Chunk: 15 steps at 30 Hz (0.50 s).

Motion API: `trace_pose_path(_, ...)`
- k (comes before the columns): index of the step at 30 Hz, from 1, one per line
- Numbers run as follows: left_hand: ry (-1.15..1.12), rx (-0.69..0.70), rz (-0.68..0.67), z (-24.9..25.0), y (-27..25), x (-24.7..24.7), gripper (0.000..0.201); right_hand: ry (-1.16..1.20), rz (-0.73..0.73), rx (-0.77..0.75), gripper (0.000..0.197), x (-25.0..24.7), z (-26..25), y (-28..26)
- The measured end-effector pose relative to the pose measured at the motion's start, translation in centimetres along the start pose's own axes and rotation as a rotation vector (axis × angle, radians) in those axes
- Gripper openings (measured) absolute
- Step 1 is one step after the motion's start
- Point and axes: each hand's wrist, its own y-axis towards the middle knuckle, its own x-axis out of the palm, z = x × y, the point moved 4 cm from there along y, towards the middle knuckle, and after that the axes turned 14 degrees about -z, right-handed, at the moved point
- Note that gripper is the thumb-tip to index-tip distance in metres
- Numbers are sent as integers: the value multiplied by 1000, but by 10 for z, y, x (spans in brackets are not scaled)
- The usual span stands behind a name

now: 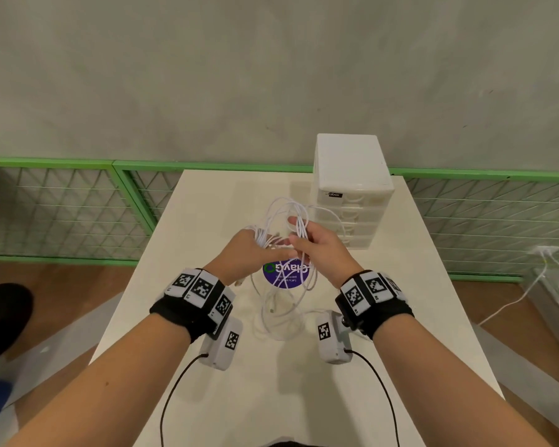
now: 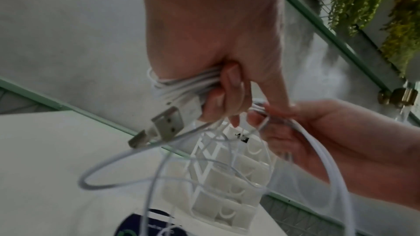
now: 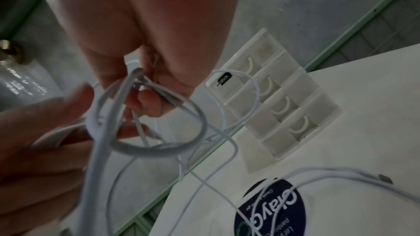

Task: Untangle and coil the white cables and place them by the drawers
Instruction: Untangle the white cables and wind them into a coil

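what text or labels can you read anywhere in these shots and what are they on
"abox": black label on the white drawer unit; anything before it is unreadable.
"clayG": round blue sticker on the table, seen upside down and partly covered by white cables.
Small print under it: too blurred.
Wrist markers: patterns, no words.

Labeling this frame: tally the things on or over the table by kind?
Hands: 2 (left hand, right hand)
Drawer units: 1 (drawers)
Round stickers: 1 (sticker)
Cable tangles: 1 (cables); separate cables cannot be counted
Total: 5
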Motion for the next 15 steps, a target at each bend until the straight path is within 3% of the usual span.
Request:
trace_pose_path(3,-29,35,9,7,1,5,22,39,-23,-16,32,6,-10,4)
trace_pose_path(8,-25,77,151,19,1,-5,29,-98,-77,-95,39,4,-29,7)
trace_pose_path(10,-7,106,220,26,3,-13,25,-160,-34,-158,41,1,-38,11)
trace_pose_path(15,-28,127,422,37,3,-39,36,-196,153,-195,34,-25,-41,15)
